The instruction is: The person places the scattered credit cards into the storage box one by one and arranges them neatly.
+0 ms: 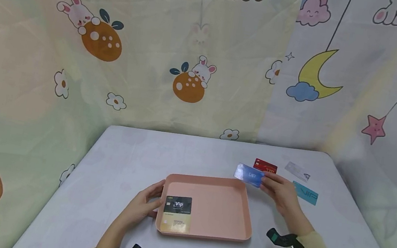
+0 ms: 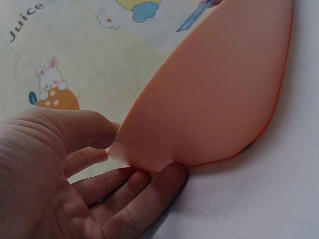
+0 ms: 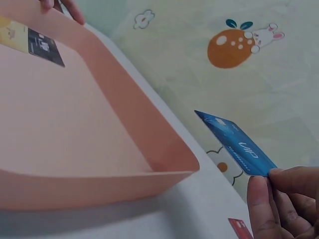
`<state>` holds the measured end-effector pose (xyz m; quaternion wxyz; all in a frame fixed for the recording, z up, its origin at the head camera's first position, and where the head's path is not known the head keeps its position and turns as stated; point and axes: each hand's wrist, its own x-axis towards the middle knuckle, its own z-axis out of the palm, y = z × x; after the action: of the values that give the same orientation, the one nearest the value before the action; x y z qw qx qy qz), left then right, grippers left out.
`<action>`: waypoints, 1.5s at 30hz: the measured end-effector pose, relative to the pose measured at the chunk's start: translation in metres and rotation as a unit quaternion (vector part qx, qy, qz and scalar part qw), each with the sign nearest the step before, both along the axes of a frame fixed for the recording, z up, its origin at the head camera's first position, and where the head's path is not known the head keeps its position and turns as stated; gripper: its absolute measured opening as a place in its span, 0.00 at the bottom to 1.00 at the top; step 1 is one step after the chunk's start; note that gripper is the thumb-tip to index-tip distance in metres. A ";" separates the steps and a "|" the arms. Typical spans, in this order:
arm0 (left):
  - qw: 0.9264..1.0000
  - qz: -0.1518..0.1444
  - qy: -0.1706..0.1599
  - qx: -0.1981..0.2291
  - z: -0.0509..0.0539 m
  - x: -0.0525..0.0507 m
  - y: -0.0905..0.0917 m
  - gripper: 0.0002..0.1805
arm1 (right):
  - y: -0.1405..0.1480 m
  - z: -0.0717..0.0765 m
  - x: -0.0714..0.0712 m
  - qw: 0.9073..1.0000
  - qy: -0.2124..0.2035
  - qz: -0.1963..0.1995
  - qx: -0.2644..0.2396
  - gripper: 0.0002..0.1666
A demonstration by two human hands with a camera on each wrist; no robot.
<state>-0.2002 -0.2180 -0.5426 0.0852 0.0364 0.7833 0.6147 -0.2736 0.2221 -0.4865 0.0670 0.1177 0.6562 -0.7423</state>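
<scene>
Currently, right hand (image 1: pixel 282 193) pinches blue card (image 1: pixel 248 175) by right end; long axis sideways, free end leftward; left hand (image 1: pixel 140 205) grips tray (image 1: pixel 219 209).

Soft light leaves faint shadows on the bench (image 1: pixel 147 150) near the right hand (image 1: pixel 281 192), while both wrist views look dimmer.

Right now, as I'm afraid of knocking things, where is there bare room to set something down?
Free: the tray, right of the black-gold card, and the table beyond it, left of the blue card. Crowded: around the right hand, which holds that card near the red card, teal card and pale card.
</scene>
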 end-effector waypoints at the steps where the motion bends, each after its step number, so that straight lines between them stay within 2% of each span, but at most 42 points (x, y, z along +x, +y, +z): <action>1: 1.000 0.000 0.000 0.000 0.000 0.000 0.000 0.38 | -0.002 0.000 0.000 1.000 0.000 0.001 -0.004 0.30; 6: 1.000 -0.001 0.000 -0.003 0.001 0.000 0.000 0.38 | -0.009 0.000 -0.001 1.000 -0.003 0.007 -0.018 0.28; 9: 1.000 -0.001 -0.004 -0.002 0.002 0.000 0.001 0.38 | -0.014 0.001 -0.002 1.000 -0.002 0.013 -0.013 0.30; 18: 1.000 -0.002 -0.002 0.003 0.002 0.000 0.000 0.37 | -0.032 0.003 -0.003 0.999 0.009 0.035 0.018 0.30; 26: 1.000 -0.001 -0.005 0.013 0.006 0.001 0.001 0.38 | -0.046 0.003 -0.003 0.997 0.007 0.045 0.062 0.28; 38: 1.000 0.001 0.001 0.009 0.006 0.001 0.001 0.38 | -0.079 0.005 0.002 0.988 0.015 0.076 0.134 0.24; 45: 1.000 -0.003 0.001 0.008 0.006 0.001 0.001 0.38 | -0.101 0.001 0.004 0.976 0.030 0.092 0.197 0.19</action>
<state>-0.1987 -0.2173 -0.5364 0.0858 0.0398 0.7780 0.6211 -0.2694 0.1208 -0.4858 0.0913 0.0453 0.7992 -0.5923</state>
